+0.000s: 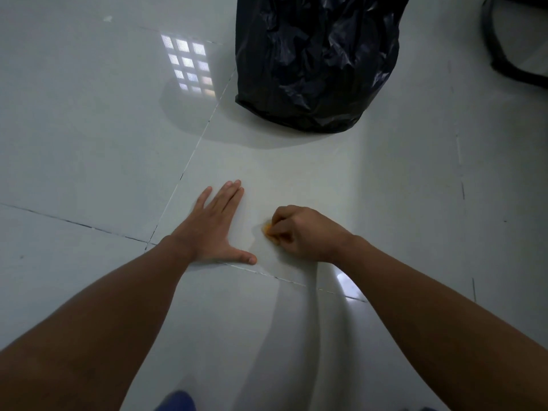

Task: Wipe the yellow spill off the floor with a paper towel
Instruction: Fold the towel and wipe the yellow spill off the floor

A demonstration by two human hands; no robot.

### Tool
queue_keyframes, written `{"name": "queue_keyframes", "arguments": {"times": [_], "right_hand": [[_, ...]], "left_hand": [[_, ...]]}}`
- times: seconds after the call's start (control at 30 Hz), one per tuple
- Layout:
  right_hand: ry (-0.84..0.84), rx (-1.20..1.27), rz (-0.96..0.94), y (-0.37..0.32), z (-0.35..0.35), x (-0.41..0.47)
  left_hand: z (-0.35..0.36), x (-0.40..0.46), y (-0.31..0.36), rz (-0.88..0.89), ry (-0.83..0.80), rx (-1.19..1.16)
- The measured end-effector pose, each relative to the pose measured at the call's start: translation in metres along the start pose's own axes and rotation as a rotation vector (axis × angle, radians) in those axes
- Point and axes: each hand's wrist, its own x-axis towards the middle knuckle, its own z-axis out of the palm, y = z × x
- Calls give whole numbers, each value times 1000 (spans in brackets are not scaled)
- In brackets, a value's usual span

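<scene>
Your left hand point(212, 225) lay flat on the floor point(89, 129), fingers straight, thumb along a tile joint. Just beside it, your right hand point(302, 232) was clenched on a yellow-stained paper towel point(268, 231) pressed to the tile. Beyond stood a black bin bag point(314, 60), open floor lying between and to the left.

Black bag point(314, 60), yellow-stained towel point(269, 231)
</scene>
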Motion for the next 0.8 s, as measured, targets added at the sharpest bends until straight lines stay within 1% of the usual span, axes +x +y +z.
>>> {"name": "queue_keyframes", "arguments": {"times": [0.07, 0.13, 0.23, 0.3, 0.4, 0.6, 0.73, 0.8], "right_hand": [[11, -4, -2, 6, -3, -10], [48, -12, 39, 13, -10, -16], [245, 57, 182, 26, -20, -15], [315, 93, 285, 32, -24, -13], [236, 81, 324, 31, -20, -12], [168, 53, 151, 13, 2, -18], [72, 27, 64, 11, 1, -30], [132, 9, 111, 19, -4, -37]], "left_hand": [[-1, 1, 0, -6, -8, -4], [-2, 1, 0, -10, -17, -5], [-2, 1, 0, -7, -14, -12], [-1, 1, 0, -10, -16, -19], [-1, 1, 0, -10, -9, -19], [-2, 1, 0, -11, -25, -7], [-3, 2, 2, -17, -43, -11], [-3, 2, 2, -16, -51, -16]]}}
